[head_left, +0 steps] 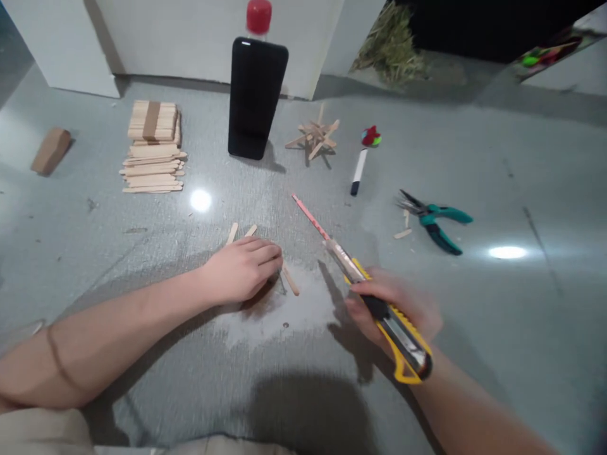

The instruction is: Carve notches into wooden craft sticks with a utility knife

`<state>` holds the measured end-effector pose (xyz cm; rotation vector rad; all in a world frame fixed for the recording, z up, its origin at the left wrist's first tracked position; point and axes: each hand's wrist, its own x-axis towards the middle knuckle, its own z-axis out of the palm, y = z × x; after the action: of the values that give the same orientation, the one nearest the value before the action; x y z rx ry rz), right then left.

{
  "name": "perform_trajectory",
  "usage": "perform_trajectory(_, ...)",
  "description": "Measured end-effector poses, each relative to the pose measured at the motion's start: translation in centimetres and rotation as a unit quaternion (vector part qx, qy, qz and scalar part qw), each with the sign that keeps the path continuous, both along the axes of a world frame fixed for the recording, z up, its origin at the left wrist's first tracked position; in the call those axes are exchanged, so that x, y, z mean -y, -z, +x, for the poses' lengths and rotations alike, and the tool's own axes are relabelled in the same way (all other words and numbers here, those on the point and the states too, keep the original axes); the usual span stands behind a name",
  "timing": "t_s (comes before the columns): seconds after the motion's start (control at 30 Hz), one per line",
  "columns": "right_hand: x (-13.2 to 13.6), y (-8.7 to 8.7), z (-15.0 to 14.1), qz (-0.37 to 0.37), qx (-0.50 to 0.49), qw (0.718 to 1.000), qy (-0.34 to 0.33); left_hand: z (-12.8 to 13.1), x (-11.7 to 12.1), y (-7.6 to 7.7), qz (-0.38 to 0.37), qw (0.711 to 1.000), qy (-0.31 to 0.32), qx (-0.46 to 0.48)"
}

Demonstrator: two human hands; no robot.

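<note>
My right hand (396, 306) is wrapped round a yellow and black snap-off utility knife (379, 309). The long, reddish blade is slid out and points up and left, above the floor. My left hand (246, 268) rests low on the grey floor with its fingers curled down. From under its fingertips sticks out a wooden craft stick (291, 280). Two more stick ends (232, 234) show behind the knuckles; the rest of them is hidden by the hand. A pale, dusty patch (303, 316) lies on the floor between my hands.
Bundled craft sticks (154, 121) lie beyond loose ones (154, 169) at left. A black phone (256, 98) leans against a red-capped bottle (258, 18). Further right are a small stick pile (315, 137), a white marker (359, 170) and teal-handled pliers (436, 221). A brown block (51, 150) sits far left.
</note>
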<state>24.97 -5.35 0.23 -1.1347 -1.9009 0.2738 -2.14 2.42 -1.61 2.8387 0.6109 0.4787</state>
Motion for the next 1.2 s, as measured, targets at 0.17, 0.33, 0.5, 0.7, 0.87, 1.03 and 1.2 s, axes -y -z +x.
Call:
perform_trajectory(0.17, -1.3, -2.2, -1.8, 0.048, 0.102, 0.993, -0.038, 0.1, 0.0, 0.0, 0.007, 1.000, 0.008, 0.007)
perform_trajectory(0.33, -2.5, -1.4, -2.7, 0.039, 0.122, 0.991, -0.023, 0.0, 0.0, -0.1, 0.014, 1.000, -0.004, 0.011)
perform_trajectory(0.5, -3.1, 0.0, -2.2, 0.031, 0.124, 0.991, -0.036, 0.1, -0.1, -0.1, 0.007, 1.000, -0.009, 0.014)
perform_trajectory(0.7, -3.1, 0.5, -1.9, -0.010, 0.140, 0.986, -0.094, 0.1, 0.0, -0.2, -0.004, 1.000, -0.008, 0.013)
perform_trajectory(0.87, -3.0, 1.1, -1.9, -0.015, 0.118, 0.988, -0.094, 0.0, 0.0, -0.3, -0.016, 1.000, -0.007, 0.005)
perform_trajectory(1.03, -3.3, 1.0, -1.9, -0.044, 0.116, 0.988, -0.098, 0.0, 0.0, -0.3, -0.021, 1.000, -0.008, -0.004)
perform_trajectory(1.2, -3.0, 0.9, -1.8, -0.047, 0.120, 0.990, -0.051, 0.1, 0.0, -0.3, -0.008, 1.000, -0.007, 0.003)
